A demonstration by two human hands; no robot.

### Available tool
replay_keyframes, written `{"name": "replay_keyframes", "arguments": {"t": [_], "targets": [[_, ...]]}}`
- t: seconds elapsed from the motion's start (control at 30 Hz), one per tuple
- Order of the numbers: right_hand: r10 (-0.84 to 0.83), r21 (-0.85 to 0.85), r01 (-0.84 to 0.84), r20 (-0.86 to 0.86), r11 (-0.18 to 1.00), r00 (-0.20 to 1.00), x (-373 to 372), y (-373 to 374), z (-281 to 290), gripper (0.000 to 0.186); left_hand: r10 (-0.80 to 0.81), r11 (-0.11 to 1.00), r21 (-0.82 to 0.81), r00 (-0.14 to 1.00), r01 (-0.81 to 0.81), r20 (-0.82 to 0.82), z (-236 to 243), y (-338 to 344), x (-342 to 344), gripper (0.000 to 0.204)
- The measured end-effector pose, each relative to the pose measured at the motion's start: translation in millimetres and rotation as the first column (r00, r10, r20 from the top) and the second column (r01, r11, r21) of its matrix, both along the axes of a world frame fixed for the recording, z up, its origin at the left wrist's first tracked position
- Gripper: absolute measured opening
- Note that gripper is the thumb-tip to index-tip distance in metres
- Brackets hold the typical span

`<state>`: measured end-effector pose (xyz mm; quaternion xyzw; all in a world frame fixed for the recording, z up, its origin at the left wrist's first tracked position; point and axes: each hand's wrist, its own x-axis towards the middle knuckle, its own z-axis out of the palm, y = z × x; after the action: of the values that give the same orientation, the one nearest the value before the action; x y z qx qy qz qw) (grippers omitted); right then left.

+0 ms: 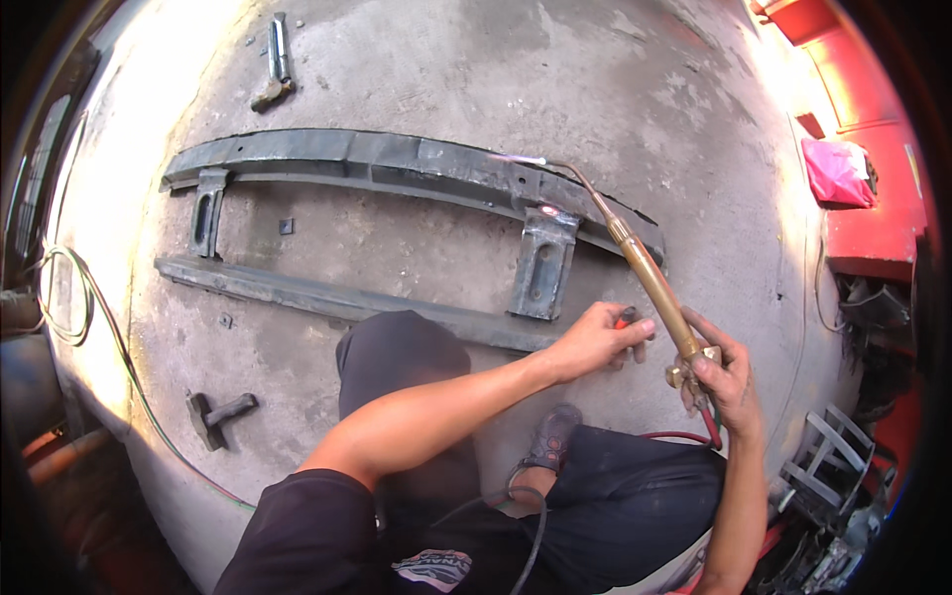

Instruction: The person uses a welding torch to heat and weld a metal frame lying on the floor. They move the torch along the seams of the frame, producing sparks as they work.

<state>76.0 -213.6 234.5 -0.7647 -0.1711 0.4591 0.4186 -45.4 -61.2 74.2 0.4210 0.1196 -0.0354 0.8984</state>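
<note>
My right hand [722,375] grips the valve end of a brass gas torch [650,278]. Its thin bent tip reaches up to a long dark metal beam [397,164] lying on the concrete floor, and a small flame shows at the tip. A glowing spot sits on the beam by the right bracket [542,263]. My left hand [600,337] is pinched on a small red knob on the torch body. A second flat metal bar [327,297] lies nearer to me. I am squatting, knees below the bars.
A hammer [218,412] lies on the floor at lower left, another metal tool [277,61] at the top. Green hose [119,347] loops along the left. Red equipment with a pink cloth [838,171] stands on the right, metal parts [818,466] below it.
</note>
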Motion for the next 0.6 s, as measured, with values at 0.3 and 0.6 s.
{"name": "replay_keyframes", "arguments": {"t": [0.3,0.6], "targets": [[0.211,0.159,-0.202,-0.044,0.966,0.976,57.0,35.2,-29.8,0.064,0.261,0.958,0.190,0.930,-0.215,-0.260,-20.4,18.2,8.5,0.035],[0.310,0.362,-0.268,-0.065,0.893,0.948,90.1,74.4,-41.6,0.062,0.483,0.870,0.282,0.817,-0.405,-0.316,19.7,2.4,31.0,0.044]]}}
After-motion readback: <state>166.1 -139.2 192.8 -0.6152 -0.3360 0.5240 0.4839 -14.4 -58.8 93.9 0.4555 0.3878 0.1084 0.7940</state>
